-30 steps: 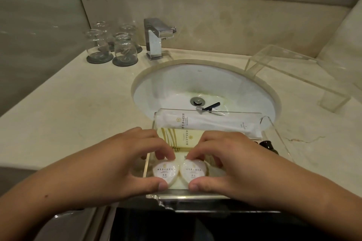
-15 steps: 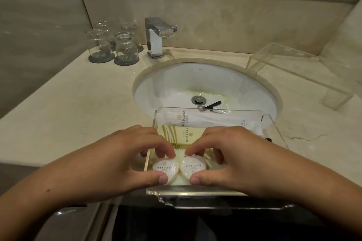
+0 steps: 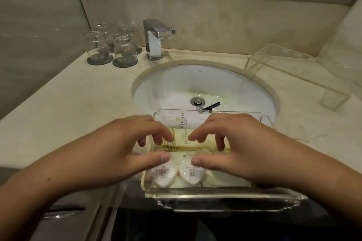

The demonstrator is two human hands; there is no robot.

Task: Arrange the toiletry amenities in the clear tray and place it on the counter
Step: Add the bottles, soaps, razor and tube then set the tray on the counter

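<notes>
Fingers (image 3: pixel 156 141) of left hand (image 3: pixel 109 152) and right hand (image 3: pixel 242 146) curled, part-open, holding nothing, poised above clear tray (image 3: pixel 225 197) at desk (image 3: pixel 58 103) front edge. Gold box (image 3: pixel 195 140) long axis runs left-right, directly beneath fingertips; both hands equally near.

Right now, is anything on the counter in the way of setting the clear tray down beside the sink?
Partly. The clear tray sits at the sink's front edge under both hands. To the right, a clear acrylic riser occupies the back; the near counter looks bare. Left, upturned glasses stand only at the back.
</notes>
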